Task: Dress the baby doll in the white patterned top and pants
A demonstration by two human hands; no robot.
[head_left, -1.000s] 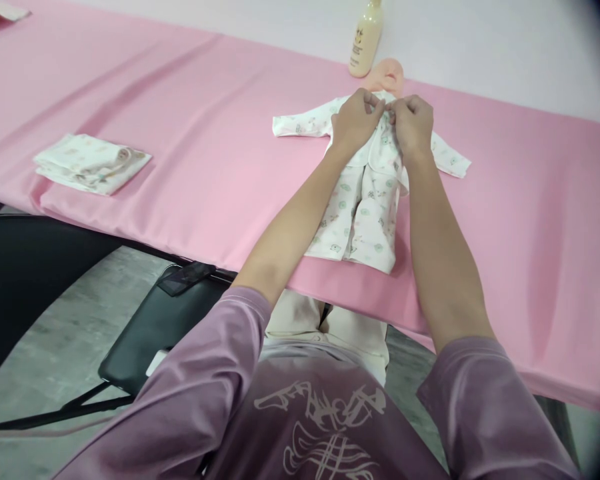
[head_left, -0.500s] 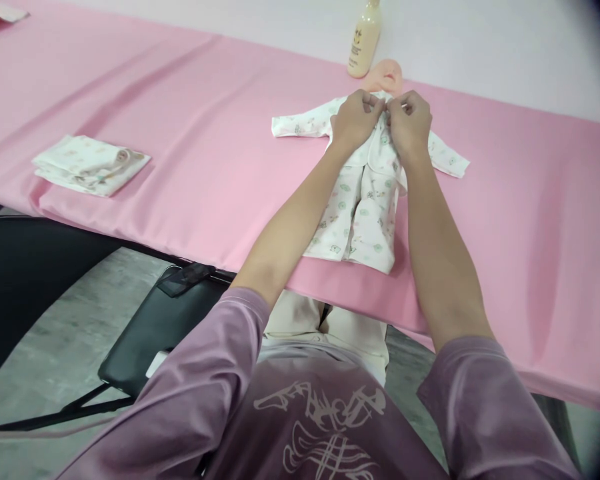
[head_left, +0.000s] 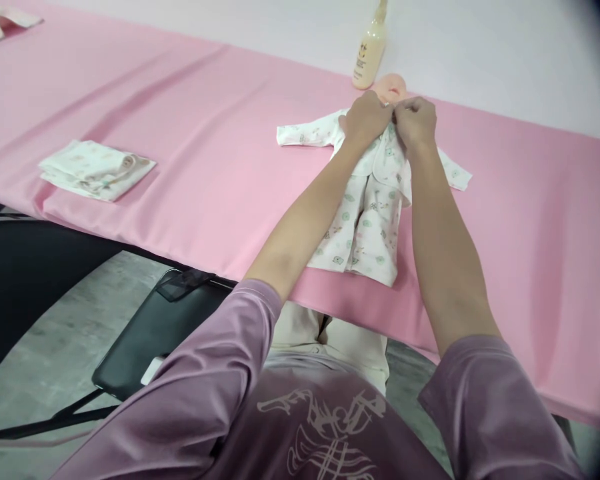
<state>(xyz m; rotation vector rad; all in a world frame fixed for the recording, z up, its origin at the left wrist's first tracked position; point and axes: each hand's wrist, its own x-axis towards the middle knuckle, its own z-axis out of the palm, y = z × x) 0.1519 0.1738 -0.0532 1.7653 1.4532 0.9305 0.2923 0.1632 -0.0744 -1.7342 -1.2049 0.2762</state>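
Observation:
A doll (head_left: 391, 87) lies on its back, dressed in a white printed baby jacket (head_left: 391, 160) and matching trousers (head_left: 375, 233). At the jacket's neckline, just under the doll's head, my left hand (head_left: 368, 121) is closed in a pinch on the collar edge. Right beside it my right hand (head_left: 416, 125) pinches the collar's other side, fingers curled. What exactly sits between the fingertips is hidden by the hands. Both jacket sleeves stretch out sideways on the table.
The pink-covered table (head_left: 220, 167) carries a folded printed cloth (head_left: 96, 170) on the left. Behind the doll's head stands a cream pump bottle (head_left: 369, 60). A black chair (head_left: 150, 340) is below the table edge, and pink-white fabric (head_left: 3, 23) lies at the far left corner.
The view has tilted slightly, so the scene sits a little lower. My hands stay at the collar; the left has turned and its fingers are closer to the right hand.

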